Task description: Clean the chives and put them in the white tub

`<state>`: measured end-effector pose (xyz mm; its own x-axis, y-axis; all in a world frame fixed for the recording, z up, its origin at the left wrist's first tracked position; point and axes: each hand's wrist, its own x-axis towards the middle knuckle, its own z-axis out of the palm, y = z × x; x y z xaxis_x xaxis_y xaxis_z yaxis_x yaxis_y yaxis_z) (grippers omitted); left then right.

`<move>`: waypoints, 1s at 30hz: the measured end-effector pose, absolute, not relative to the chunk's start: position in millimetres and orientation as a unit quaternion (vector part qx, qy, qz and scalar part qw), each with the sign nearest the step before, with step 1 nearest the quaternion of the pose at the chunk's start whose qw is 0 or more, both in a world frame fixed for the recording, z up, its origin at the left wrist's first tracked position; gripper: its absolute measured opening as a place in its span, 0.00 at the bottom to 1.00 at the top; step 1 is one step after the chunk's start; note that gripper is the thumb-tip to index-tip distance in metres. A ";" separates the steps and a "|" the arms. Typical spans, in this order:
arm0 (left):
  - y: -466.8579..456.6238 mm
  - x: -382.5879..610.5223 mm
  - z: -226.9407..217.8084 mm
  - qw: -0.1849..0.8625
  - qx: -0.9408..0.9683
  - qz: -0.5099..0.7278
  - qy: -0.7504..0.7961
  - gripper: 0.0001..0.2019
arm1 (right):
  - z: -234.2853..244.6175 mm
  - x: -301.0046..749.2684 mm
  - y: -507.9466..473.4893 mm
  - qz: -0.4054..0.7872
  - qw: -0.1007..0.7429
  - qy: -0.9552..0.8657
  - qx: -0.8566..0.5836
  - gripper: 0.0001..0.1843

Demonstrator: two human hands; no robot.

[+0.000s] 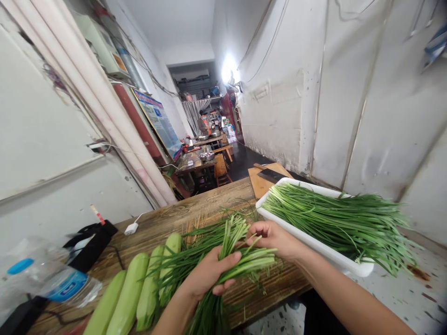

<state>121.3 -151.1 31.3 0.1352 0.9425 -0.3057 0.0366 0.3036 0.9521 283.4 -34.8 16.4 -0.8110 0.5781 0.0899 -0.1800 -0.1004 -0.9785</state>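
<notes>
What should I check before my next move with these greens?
1. Left hand grips the bunch: ok, fingers wrap its pale stems.
2. Right hand pinches a stem: cannot tell, its fingertips are partly hidden.
3. Knife away from both hands: ok, it lies on the cutting board.
4. Loose greens fully inside the white tray: not ok, leaf ends hang past the rim.

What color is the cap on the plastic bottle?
Blue; the cap shows best in the head view.
</notes>
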 end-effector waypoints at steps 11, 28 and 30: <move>-154.4 129.5 43.3 0.543 0.440 0.397 0.595 0.23 | 22.9 305.2 -17.0 0.633 0.390 -0.626 -0.235 0.14; -153.2 123.9 33.9 0.525 0.469 0.365 0.609 0.22 | 24.4 289.5 -34.3 0.466 0.305 -0.815 -0.160 0.07; -154.0 125.2 34.5 0.528 0.460 0.369 0.611 0.22 | 21.9 288.6 -34.6 0.525 0.332 -0.765 -0.171 0.09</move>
<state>125.2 -154.0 34.5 -0.0186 0.9520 -0.3056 0.1722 0.3042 0.9369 288.6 -34.6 21.9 -0.7205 0.6105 0.3290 -0.0870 0.3911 -0.9162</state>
